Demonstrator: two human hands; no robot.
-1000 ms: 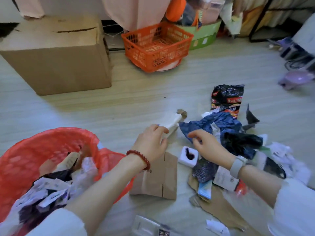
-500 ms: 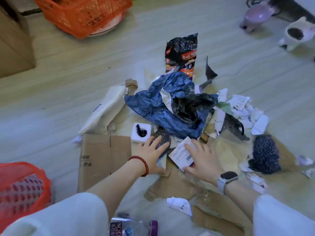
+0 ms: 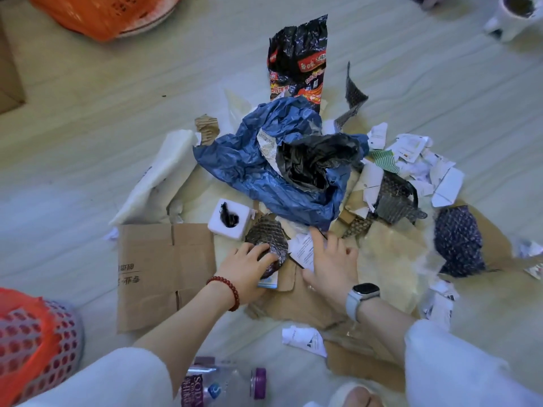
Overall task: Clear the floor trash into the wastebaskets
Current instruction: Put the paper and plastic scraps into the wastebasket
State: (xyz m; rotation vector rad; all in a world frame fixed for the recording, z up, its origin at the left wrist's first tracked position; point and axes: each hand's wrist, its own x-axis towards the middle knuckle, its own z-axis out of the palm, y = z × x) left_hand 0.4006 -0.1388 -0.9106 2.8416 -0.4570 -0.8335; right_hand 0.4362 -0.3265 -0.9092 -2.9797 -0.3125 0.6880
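Note:
A heap of trash lies on the pale floor. At its middle sits a crumpled blue bag [image 3: 258,168] with a black bag [image 3: 317,163] in it. My left hand [image 3: 245,267], with a red bead bracelet, curls over a dark bubble-wrap piece [image 3: 266,236] at the heap's near edge. My right hand [image 3: 330,265], with a watch, lies flat and spread on a white printed paper [image 3: 302,249] and brown cardboard. A red-lined wastebasket [image 3: 32,336] shows at the lower left edge.
A flat cardboard piece [image 3: 160,274] lies left of my hands, beside a white foam block [image 3: 230,218] and a white pouch [image 3: 158,174]. A black snack wrapper [image 3: 296,60] lies beyond the heap. Paper scraps [image 3: 417,160] are at right, a plastic bottle [image 3: 226,383] near me, an orange basket [image 3: 102,13] far left.
The view has tilted down and closed in on the heap. My left hand has let go of the white pouch and, like my right, dropped to the heap's near edge, now curling over the bubble wrap.

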